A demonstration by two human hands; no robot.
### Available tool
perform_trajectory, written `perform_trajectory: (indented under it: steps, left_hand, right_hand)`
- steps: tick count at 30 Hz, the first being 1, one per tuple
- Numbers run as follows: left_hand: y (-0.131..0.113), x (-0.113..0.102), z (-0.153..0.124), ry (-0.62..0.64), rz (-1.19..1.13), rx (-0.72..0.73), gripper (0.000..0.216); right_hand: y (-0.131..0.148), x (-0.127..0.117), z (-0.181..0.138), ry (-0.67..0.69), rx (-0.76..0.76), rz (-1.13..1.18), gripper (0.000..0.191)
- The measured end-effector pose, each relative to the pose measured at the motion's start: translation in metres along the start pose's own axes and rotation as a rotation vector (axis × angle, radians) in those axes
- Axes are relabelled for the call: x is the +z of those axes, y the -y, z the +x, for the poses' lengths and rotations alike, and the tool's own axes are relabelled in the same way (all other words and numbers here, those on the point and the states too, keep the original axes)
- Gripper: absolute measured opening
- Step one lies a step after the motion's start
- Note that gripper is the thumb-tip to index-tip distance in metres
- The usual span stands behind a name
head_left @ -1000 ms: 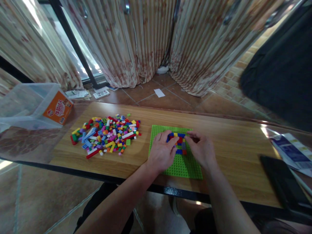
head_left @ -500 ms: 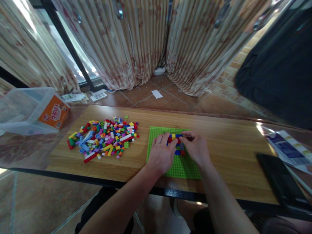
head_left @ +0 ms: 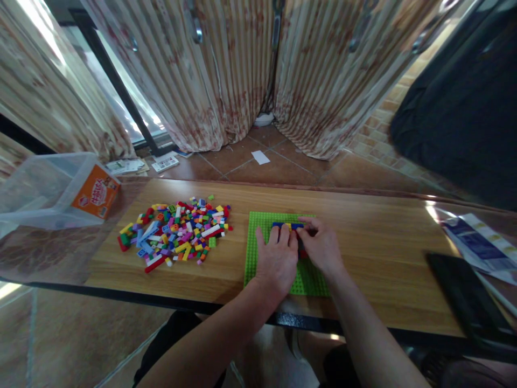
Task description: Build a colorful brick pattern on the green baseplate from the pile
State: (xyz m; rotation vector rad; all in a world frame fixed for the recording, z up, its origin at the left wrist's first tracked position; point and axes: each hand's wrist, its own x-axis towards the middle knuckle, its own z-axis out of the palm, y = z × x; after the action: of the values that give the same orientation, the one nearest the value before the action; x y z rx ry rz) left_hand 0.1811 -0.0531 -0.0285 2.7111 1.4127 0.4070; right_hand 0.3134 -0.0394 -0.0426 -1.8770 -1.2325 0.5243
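Observation:
A green baseplate (head_left: 258, 253) lies on the wooden table (head_left: 375, 253) in front of me. A small build of blue, yellow and red bricks (head_left: 287, 226) stands on its far half, mostly hidden by my hands. My left hand (head_left: 277, 261) lies flat on the plate, fingers stretched out onto the build. My right hand (head_left: 321, 247) is curled beside it, its fingertips pinched at the build's right end. What they pinch, if anything, is hidden. A pile of loose coloured bricks (head_left: 177, 229) is spread out to the left of the plate.
A clear plastic bin (head_left: 36, 188) with an orange label (head_left: 95, 191) sits at the far left. A black flat object (head_left: 464, 302) and printed papers (head_left: 480, 242) lie at the right. Curtains and tiled floor are beyond the table.
My left hand has slid further over the build and now covers more of it. My right hand has closed in beside it. The view has shifted slightly.

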Motion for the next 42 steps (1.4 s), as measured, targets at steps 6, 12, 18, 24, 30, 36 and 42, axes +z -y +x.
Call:
perform_trajectory:
  steps: [6, 12, 18, 24, 30, 36, 42]
  left_hand:
    - [0.005, 0.009, -0.006, -0.022, -0.015, 0.001, 0.039]
    - [0.021, 0.010, -0.008, -0.114, -0.246, 0.001, 0.039]
    - [0.065, -0.001, 0.005, -0.325, -0.505, -0.163, 0.038]
    - [0.094, -0.002, 0.013, -0.385, -0.621, -0.283, 0.034]
    - [0.094, -0.006, 0.010, -0.374, -0.659, -0.282, 0.027]
    - [0.121, -0.022, 0.000, -0.389, -0.533, -0.402, 0.025]
    - [0.167, -0.045, -0.008, -0.361, -0.476, -0.629, 0.024]
  right_hand:
    - [-0.001, 0.000, -0.004, -0.019, -0.031, 0.002, 0.038]
    - [-0.010, -0.008, -0.001, -0.101, 0.035, 0.167, 0.042]
    - [-0.016, -0.012, 0.002, -0.039, 0.036, 0.041, 0.056]
    - [-0.010, -0.007, -0.001, 0.008, 0.017, -0.178, 0.062]
    - [-0.010, -0.005, -0.001, 0.019, -0.006, -0.224, 0.058]
    - [-0.020, -0.002, -0.003, 0.041, -0.019, -0.253, 0.061]
    - [-0.023, -0.004, -0.002, 0.068, -0.003, -0.286, 0.064]
